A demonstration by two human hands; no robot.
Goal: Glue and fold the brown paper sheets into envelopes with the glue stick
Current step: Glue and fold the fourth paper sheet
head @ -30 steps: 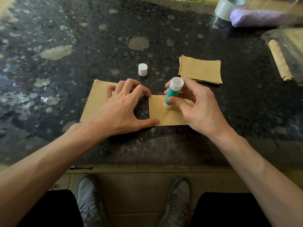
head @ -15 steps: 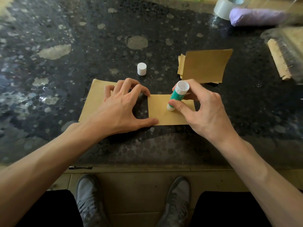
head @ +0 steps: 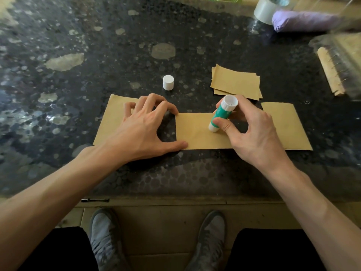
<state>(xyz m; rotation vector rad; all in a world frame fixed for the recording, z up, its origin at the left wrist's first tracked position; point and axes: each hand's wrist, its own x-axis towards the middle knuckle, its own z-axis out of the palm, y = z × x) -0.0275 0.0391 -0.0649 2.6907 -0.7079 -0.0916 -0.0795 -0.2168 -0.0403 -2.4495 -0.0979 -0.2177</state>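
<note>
Dark speckled stone worktop [head: 97, 45], carrying: one white cap [head: 168, 82], upright, above centre; one stack of brown paper sheets [head: 235, 83] right of the cap, edges slightly fanned; one clear tape roll [head: 266, 8] and one purple bundle [head: 304, 20], upper right corner; one clear plastic container [head: 343, 61], right edge, blurred, contents uncertain. Grey shoes [head: 103, 233] show below the worktop's near edge. Obstructions: left hand [head: 140, 130] covers the left part of the brown paper sheet [head: 197, 132], fingers spread and arched, tips and thumb pressing the paper; right hand [head: 252, 133] hides part of the sheet's right half, fingers and thumb wrapped round the glue stick [head: 222, 114]. Markings: green label on the stick, no writing legible. Orientation: sheet flat at centre frame, long axis left to right; bare worktop shows under the left hand's arch, and whether the paper joins there cannot be told. Glue stick tilted, white base toward upper right, lower end touching the sheet.
</note>
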